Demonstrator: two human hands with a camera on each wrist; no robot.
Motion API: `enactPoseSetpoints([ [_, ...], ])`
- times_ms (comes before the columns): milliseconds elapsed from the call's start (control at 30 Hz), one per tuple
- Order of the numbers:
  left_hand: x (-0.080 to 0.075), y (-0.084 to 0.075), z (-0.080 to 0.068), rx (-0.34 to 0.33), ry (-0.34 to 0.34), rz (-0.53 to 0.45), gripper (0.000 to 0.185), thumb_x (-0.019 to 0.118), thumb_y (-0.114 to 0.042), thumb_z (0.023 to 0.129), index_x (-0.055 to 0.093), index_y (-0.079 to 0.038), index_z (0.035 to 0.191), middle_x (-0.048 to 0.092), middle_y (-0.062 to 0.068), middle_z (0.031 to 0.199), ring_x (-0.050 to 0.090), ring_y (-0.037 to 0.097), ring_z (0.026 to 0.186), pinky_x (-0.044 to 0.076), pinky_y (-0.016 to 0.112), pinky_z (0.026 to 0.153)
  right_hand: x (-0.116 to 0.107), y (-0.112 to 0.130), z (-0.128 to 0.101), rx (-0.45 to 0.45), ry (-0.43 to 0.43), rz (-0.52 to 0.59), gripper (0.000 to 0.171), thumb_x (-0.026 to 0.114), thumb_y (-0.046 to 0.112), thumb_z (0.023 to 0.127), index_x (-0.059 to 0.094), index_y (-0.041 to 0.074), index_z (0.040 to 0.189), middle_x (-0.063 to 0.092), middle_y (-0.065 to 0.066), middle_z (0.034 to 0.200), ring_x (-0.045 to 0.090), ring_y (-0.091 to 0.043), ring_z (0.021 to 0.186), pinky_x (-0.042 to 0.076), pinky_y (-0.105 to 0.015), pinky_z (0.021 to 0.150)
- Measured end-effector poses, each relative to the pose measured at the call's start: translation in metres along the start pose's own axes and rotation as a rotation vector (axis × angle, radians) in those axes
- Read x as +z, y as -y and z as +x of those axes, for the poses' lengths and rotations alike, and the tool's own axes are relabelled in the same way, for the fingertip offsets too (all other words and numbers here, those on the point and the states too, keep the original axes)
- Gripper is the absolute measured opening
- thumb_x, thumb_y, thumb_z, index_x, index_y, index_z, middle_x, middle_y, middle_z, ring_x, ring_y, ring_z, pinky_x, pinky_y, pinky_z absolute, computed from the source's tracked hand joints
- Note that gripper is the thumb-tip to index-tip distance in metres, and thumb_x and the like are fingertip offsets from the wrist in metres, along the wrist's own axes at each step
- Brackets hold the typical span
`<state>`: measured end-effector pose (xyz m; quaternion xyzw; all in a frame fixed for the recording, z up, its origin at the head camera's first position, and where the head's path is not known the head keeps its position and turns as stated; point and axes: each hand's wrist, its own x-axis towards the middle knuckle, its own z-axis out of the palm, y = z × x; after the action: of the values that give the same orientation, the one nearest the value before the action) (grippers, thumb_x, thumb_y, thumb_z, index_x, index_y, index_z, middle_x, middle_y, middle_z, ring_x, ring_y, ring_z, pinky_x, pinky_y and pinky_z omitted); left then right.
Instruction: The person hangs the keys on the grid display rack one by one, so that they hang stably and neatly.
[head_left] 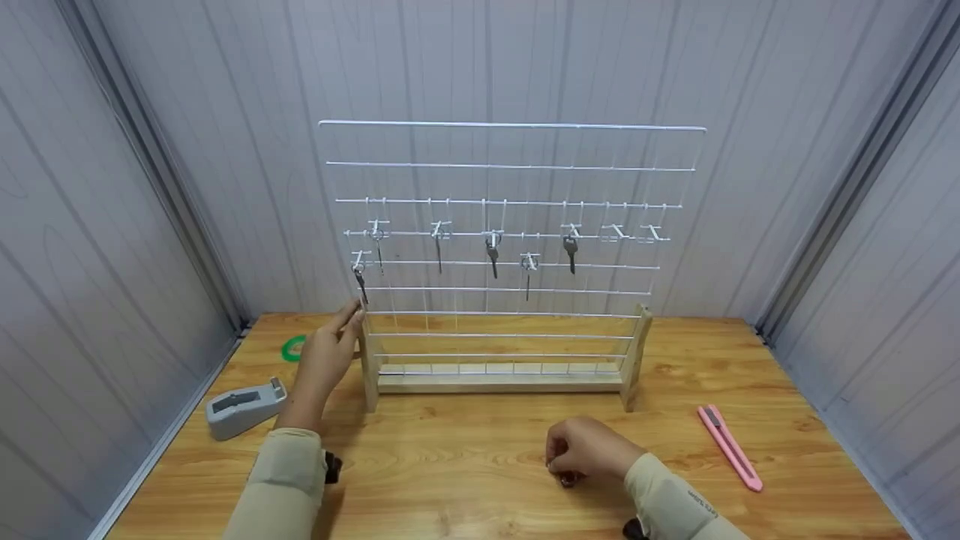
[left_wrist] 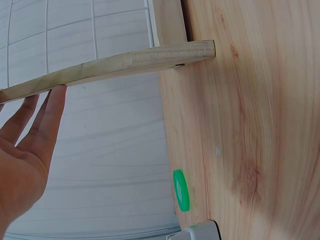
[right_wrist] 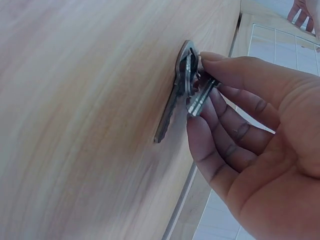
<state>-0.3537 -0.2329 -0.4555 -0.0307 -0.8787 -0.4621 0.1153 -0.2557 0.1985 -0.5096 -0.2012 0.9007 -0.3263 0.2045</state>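
Pinching a bunch of keys (right_wrist: 187, 85) on the table (head_left: 465, 457), my right hand (head_left: 589, 448) has its fingers (right_wrist: 220, 125) curled round them. My left hand (head_left: 326, 352), fingers straight and relaxed, touches the left wooden post (left_wrist: 110, 67) of the wire rack (head_left: 510, 225), holding nothing.

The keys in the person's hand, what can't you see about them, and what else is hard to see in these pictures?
- Keys: head view, hidden under the right hand; right wrist view, the fingers cover their tops, so the count is unclear.
- Hanging keys on the wire rack: head view, too small to tell shapes apart.
- Tape dispenser: left wrist view, cut off by the bottom edge.
- Left hand: left wrist view, cut off by the left edge.
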Motion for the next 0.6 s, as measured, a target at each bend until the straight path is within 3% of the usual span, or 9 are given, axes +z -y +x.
enactPoseSetpoints([
  [333, 0.0006, 0.0007, -0.0003, 0.005, -0.011, -0.006, 0.059, 0.045, -0.054, 0.113, 0.046, -0.025, 0.164, 0.053, 0.016, 0.162, 0.061, 0.046, 0.14, 0.067, 0.05, 0.097, -0.0004, 0.0042, 0.0009, -0.025, -0.015, 0.008, 0.01, 0.077, 0.013, 0.098, 0.076, 0.012, 0.088, 0.077, -0.003, 0.079, 0.063, -0.012, 0.065, 0.048, -0.021, 0.053],
  [600, 0.0006, 0.0005, -0.0003, 0.001, 0.002, -0.013, 0.061, 0.044, -0.057, 0.112, 0.044, -0.027, 0.165, 0.051, 0.017, 0.164, 0.058, 0.047, 0.142, 0.067, 0.051, 0.099, -0.0025, 0.0072, 0.0002, -0.043, -0.043, -0.015, 0.009, 0.076, 0.014, 0.097, 0.073, 0.014, 0.089, 0.073, 0.004, 0.081, 0.059, -0.008, 0.066, 0.049, -0.021, 0.057],
])
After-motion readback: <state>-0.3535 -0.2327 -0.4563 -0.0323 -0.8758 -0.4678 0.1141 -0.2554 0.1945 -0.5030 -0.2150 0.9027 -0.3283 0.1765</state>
